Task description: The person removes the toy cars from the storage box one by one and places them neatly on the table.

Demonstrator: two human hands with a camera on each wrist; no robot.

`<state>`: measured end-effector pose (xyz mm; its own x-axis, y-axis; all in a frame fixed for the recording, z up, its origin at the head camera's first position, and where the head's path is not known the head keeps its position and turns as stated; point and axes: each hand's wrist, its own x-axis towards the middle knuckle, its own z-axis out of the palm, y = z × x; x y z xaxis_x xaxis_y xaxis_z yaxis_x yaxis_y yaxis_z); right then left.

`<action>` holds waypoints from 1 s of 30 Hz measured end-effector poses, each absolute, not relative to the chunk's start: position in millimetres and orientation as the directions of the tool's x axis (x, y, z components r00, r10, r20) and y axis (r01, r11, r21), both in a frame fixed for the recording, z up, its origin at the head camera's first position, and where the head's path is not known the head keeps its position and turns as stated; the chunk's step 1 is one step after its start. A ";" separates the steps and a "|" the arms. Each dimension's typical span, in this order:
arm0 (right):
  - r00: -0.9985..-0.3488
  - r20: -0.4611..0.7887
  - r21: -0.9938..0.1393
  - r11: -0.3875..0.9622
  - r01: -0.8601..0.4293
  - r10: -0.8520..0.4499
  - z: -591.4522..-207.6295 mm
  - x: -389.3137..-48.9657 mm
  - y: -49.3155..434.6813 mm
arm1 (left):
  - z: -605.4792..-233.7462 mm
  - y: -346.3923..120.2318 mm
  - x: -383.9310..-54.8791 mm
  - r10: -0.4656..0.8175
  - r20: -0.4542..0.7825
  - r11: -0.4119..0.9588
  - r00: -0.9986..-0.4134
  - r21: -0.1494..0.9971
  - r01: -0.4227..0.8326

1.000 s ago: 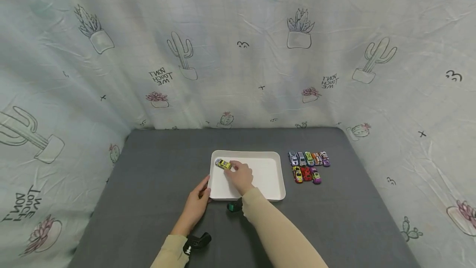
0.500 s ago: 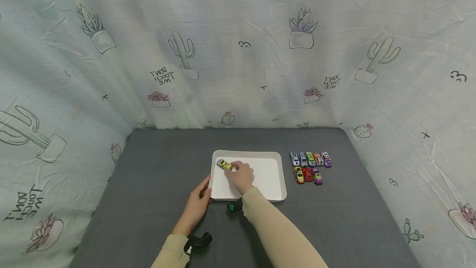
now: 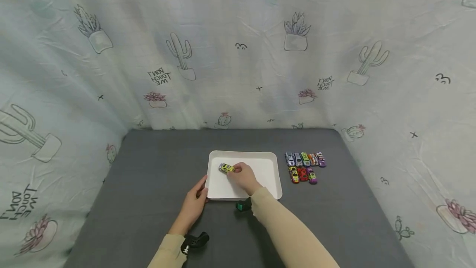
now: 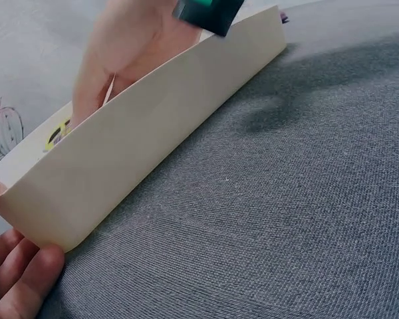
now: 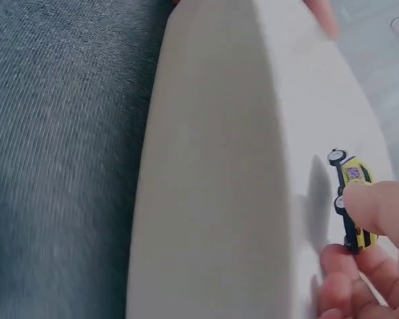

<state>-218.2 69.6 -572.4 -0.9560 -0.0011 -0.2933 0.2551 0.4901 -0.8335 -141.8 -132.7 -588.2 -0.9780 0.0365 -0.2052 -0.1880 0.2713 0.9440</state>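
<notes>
A white rectangular tray (image 3: 262, 177) lies on the grey tabletop. Over its left half, my right hand (image 3: 245, 179) pinches a small yellow toy car (image 3: 225, 168) between thumb and fingers. The right wrist view has the thumb across the side of the toy car (image 5: 353, 171), wheels facing the near wall, its shadow beside it on the tray floor. At the near left corner, my left hand (image 3: 193, 206) grips the tray, thumb at the rim and fingers low against the corner. The left wrist view shows the tray's outer wall (image 4: 139, 133); the car is mostly hidden there.
Right of the tray, several toy cars stand side by side in a back row (image 3: 305, 159), with a shorter front row of a yellow, a red (image 3: 303, 174) and a purple car. A patterned curtain (image 3: 238, 73) hangs behind the table and along both sides.
My right hand has shifted the yellow toy car slightly to the right and nearer within the tray. My left hand keeps its grip on the tray's corner.
</notes>
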 end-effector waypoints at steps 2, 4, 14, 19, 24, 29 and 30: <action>-0.958 -0.285 -0.830 0.503 0.239 -0.015 -569.5 -217.2 75.7 | -588.5 -132.4 -142.2 0.036 -0.211 0.278 -0.977 0.941 -0.193; -0.964 -0.265 -0.829 0.516 0.216 -0.022 -566.8 -215.4 82.6 | -589.9 -132.3 -142.1 0.040 -0.208 0.286 -0.977 0.940 -0.189; -0.993 -0.118 -0.817 0.565 0.113 0.027 -546.1 -208.7 132.5 | -592.9 -135.9 -140.6 0.046 -0.193 0.284 -0.980 0.943 -0.172; -0.995 -0.068 -0.819 0.565 0.100 0.077 -537.7 -205.0 162.4 | -591.3 -135.7 -141.3 0.048 -0.193 0.281 -0.980 0.944 -0.172; -0.988 -0.079 -0.834 0.534 0.140 0.135 -535.8 -201.0 185.1 | -590.2 -135.1 -142.1 0.043 -0.195 0.287 -0.980 0.942 -0.175; -0.983 -0.079 -0.839 0.522 0.155 0.166 -539.2 -195.6 201.3 | -590.4 -134.2 -141.9 0.042 -0.193 0.293 -0.980 0.940 -0.173; -0.982 -0.074 -0.838 0.524 0.154 0.172 -539.8 -194.3 204.6 | -590.2 -133.8 -141.6 0.039 -0.200 0.290 -0.979 0.940 -0.181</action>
